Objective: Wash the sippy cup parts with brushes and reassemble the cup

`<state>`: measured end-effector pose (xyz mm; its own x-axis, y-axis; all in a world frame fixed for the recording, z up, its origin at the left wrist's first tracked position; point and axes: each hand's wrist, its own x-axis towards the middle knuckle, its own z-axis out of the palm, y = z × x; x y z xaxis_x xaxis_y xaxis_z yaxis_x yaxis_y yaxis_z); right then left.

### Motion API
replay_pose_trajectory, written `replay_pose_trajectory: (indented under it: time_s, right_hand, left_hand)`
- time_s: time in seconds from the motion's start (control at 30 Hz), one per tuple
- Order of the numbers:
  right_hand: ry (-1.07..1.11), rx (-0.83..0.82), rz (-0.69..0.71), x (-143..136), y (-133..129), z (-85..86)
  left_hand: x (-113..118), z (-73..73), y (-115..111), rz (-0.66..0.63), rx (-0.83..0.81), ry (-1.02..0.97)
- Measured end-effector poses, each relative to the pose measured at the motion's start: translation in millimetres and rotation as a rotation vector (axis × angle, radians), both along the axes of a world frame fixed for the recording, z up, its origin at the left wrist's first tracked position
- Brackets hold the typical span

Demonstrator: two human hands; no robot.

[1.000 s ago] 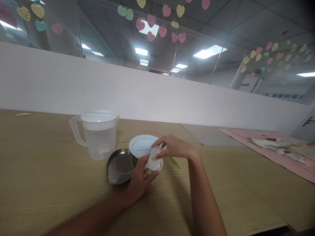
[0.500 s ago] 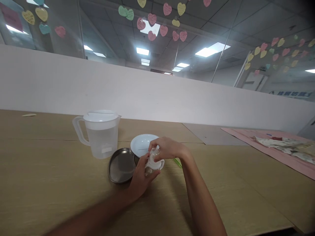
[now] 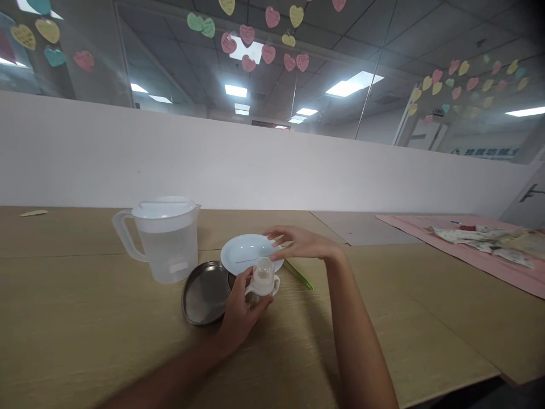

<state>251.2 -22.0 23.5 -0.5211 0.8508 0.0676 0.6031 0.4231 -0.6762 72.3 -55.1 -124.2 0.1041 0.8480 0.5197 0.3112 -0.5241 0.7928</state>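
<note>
My left hand (image 3: 243, 309) is wrapped round a baby bottle (image 3: 263, 278) with white side handles and a clear dome cap, held upright above the table. Just above and to the right of the cap hovers my right hand (image 3: 293, 243), fingers apart and holding nothing. Behind the bottle lies a white plate (image 3: 238, 250), with a thin line across it that I cannot make out. A round metal dish (image 3: 205, 295) is left of the bottle, partly hidden by my left hand. Right of the plate, a green stick-like tool (image 3: 300, 275) rests on the table.
A lidded plastic pitcher (image 3: 170, 247) of clear liquid stands at the left. On the right, a pink cloth (image 3: 409, 224) carries crumpled fabric (image 3: 481, 238). A white partition wall (image 3: 238, 165) runs along the back of the wooden table (image 3: 383, 324).
My right hand has come off the bottle's cap and lifted up and to the right, its fingers spreading. The left hand keeps its hold. The camera view has shifted slightly.
</note>
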Motion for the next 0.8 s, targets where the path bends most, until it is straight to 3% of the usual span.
replay_pose_trajectory:
  time_s: [0.13,0.23,0.33,0.47,0.57,0.8]
  right_hand:
    - [0.064,0.049,-0.160,27.9,-1.5,2.2]
    - [0.012,0.002,-0.162,33.5,-2.3,2.2]
    - [-0.047,-0.004,-0.120,19.2,-2.9,0.7]
    - [-0.223,0.020,-0.017,-20.5,-6.2,-4.3]
    - [-0.373,0.135,-0.027,-43.9,-9.5,-6.6]
    - [-0.376,0.113,0.040,-38.7,-7.8,-1.5]
  left_hand:
    - [-0.6,-0.8,-0.2,0.003,-0.003,0.021]
    - [-0.3,0.5,-1.1,-0.003,0.011,0.027]
    - [0.2,1.8,-1.4,-0.015,0.008,0.013]
    - [-0.3,1.0,-0.2,-0.021,-0.002,0.014]
    - [-1.5,-0.5,0.5,-0.021,-0.019,0.008]
    - [-0.7,-2.5,0.5,-0.008,0.041,0.060]
